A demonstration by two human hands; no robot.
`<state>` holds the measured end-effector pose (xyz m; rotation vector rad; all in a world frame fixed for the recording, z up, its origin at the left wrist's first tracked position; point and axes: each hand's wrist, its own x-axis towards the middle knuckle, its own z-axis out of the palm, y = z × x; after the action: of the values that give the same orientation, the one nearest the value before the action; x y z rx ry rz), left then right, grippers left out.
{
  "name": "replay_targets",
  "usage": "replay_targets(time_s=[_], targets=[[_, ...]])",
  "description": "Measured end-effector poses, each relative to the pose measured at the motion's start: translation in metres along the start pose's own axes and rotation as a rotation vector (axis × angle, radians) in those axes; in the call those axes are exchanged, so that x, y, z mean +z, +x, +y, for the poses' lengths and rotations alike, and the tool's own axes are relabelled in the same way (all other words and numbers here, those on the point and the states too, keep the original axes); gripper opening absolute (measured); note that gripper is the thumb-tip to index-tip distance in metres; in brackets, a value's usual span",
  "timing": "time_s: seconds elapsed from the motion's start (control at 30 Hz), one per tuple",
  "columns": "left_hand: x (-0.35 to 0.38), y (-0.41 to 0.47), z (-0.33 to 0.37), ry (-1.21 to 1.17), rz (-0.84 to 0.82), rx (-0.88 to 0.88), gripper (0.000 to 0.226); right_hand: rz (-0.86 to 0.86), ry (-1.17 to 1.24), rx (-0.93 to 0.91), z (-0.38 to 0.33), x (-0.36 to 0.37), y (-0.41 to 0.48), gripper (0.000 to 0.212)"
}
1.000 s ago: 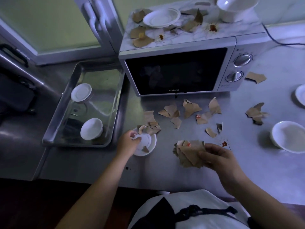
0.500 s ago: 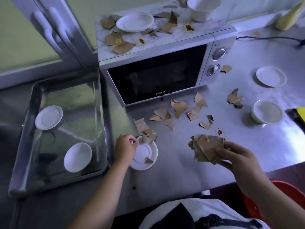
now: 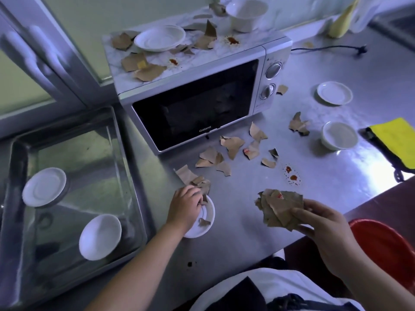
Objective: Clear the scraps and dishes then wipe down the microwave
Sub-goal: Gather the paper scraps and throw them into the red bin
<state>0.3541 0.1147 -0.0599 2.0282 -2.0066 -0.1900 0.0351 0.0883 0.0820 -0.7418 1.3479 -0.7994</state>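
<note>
A white microwave [image 3: 195, 117] stands on the steel counter [image 3: 325, 171]; its top carries brown paper scraps [image 3: 143, 68], red stains, a white plate [image 3: 160, 38] and a white bowl [image 3: 246, 13]. More brown scraps [image 3: 232, 144] lie in front of its door. My right hand [image 3: 323, 230] grips a bunch of scraps [image 3: 279, 209] above the counter's front edge. My left hand [image 3: 185, 207] rests on a small white saucer [image 3: 205, 230] and pinches a scrap lying at its rim.
A steel tray [image 3: 125, 162] at the left holds a saucer [image 3: 43, 187] and a bowl [image 3: 100, 236]. On the right are a saucer [image 3: 334, 93], a bowl [image 3: 340, 135], a yellow cloth [image 3: 395, 142] and red stains [image 3: 292, 175]. A red bin [image 3: 386, 248] sits below the counter edge.
The view has swung to the right, bringing the yellow cloth and red bin into sight. My right hand has carried the scrap bunch toward the counter's front edge. My left hand stays at the saucer.
</note>
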Motion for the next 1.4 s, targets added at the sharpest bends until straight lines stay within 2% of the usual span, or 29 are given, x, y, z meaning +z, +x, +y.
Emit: replay_targets(time_s=[0.2, 0.27, 0.33, 0.47, 0.53, 0.6, 0.7, 0.77, 0.87, 1.0, 1.1, 1.17, 1.23, 1.33, 1.4], targets=[[-0.012, 0.013, 0.003, -0.011, 0.043, -0.006, 0.026, 0.037, 0.020, -0.003, 0.008, -0.004, -0.011, 0.020], [-0.017, 0.015, 0.003, -0.079, 0.080, -0.036, 0.023, 0.039, 0.027, -0.029, 0.009, -0.005, -0.013, 0.028], [-0.026, 0.016, 0.007, -0.264, 0.082, -0.147, 0.016, 0.044, 0.035, -0.041, 0.009, -0.005, -0.015, 0.034], [-0.048, 0.029, 0.001, -0.744, 0.114, -0.483, 0.012, 0.034, 0.031, -0.047, 0.009, -0.006, -0.017, 0.031], [-0.053, 0.040, -0.012, -1.011, 0.057, -0.623, 0.013, 0.033, 0.037, -0.051, 0.008, -0.006, -0.019, 0.027], [-0.052, 0.049, -0.023, -1.107, -0.003, -0.711, 0.012, 0.020, 0.046, -0.053, 0.007, -0.006, -0.021, 0.035], [-0.042, 0.058, -0.031, -0.981, -0.028, -0.729, 0.012, 0.018, 0.043, -0.060, 0.008, -0.006, -0.024, 0.079], [-0.036, 0.062, -0.031, -0.832, -0.055, -0.690, 0.012, 0.036, 0.037, -0.061, 0.009, -0.007, -0.025, 0.089], [-0.034, 0.065, -0.028, -0.687, -0.034, -0.634, 0.012, 0.014, 0.053, -0.057, 0.007, -0.011, -0.027, 0.062], [-0.035, 0.071, -0.029, -0.576, -0.013, -0.484, 0.006, 0.040, 0.042, -0.054, 0.009, -0.016, -0.031, 0.064], [-0.028, 0.072, -0.031, -0.429, -0.148, -0.417, 0.005, 0.052, 0.060, -0.034, 0.008, -0.020, -0.033, 0.042], [-0.024, 0.071, -0.031, -0.361, -0.259, -0.450, 0.011, 0.060, 0.057, -0.036, 0.008, -0.022, -0.032, 0.043], [-0.023, 0.072, -0.032, -0.294, -0.304, -0.461, 0.014, 0.069, 0.044, -0.040, 0.008, -0.023, -0.031, 0.047], [-0.032, 0.080, -0.028, -0.104, -0.268, -0.369, 0.023, 0.079, 0.058, -0.035, 0.006, -0.025, -0.031, 0.031], [-0.040, 0.090, -0.028, -0.103, -0.256, -0.303, 0.026, 0.075, 0.048, -0.036, 0.006, -0.027, -0.031, 0.032]])
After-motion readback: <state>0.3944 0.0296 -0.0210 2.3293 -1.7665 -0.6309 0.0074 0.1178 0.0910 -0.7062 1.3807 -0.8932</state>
